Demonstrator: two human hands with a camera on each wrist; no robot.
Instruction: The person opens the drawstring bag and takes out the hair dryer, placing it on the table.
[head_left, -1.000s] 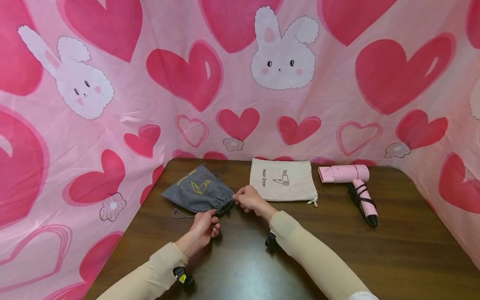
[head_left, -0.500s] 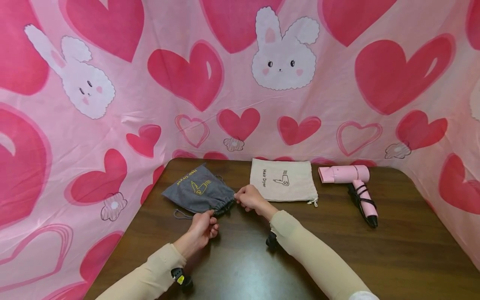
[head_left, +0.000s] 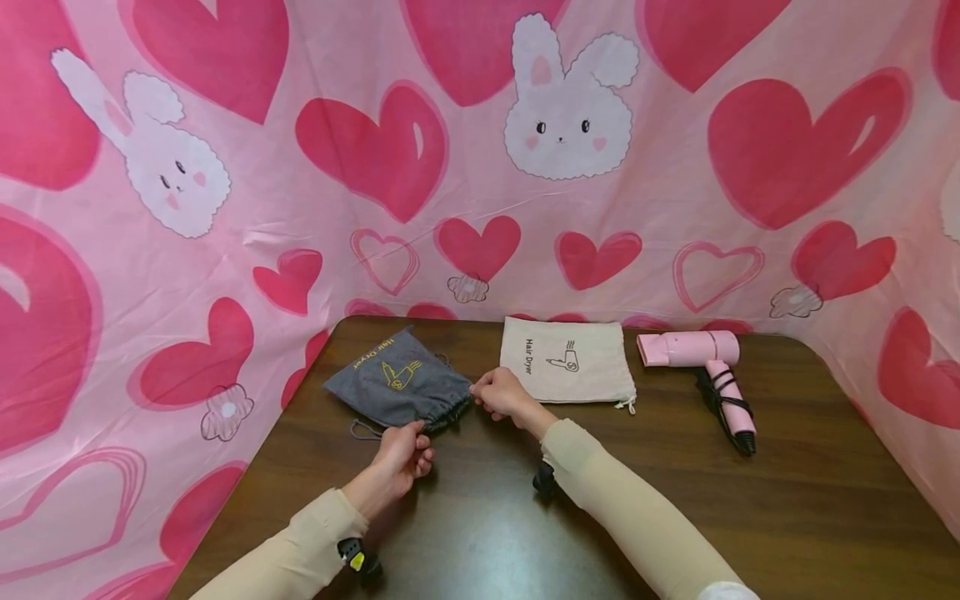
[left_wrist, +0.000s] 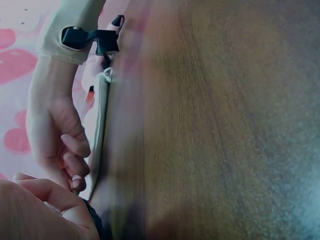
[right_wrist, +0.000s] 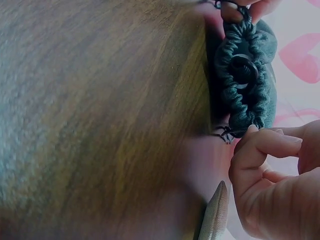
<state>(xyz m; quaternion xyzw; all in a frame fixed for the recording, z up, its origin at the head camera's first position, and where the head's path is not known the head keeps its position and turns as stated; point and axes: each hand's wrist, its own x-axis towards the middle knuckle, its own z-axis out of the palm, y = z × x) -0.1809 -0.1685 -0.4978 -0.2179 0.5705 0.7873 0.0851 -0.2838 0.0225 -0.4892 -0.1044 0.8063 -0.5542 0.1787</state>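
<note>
A grey drawstring pouch (head_left: 397, 379) with yellow "Hair Dryer" lettering and a dryer drawing lies at the table's left, its mouth towards the person. My left hand (head_left: 400, 457) pinches the near corner of that mouth between thumb and forefinger. At the opposite corner my right hand (head_left: 506, 394) pinches the edge near the cord. Seen from the right wrist, the ruched mouth (right_wrist: 260, 95) is partly gathered, and a black looped thing (right_wrist: 244, 71) shows inside. Most of what fills the pouch is hidden.
A cream drawstring pouch (head_left: 566, 379) with the same print lies flat behind my right hand. Further right is a pink folding hair dryer (head_left: 686, 347), its black cord wrapped round the handle. A pink heart-and-rabbit cloth (head_left: 480, 192) rises round the brown table (head_left: 645, 467).
My left hand has drawn slightly left and towards the person, and the right has shifted a little right, so they stand slightly farther apart. Both keep their pinch on the grey pouch's mouth.
</note>
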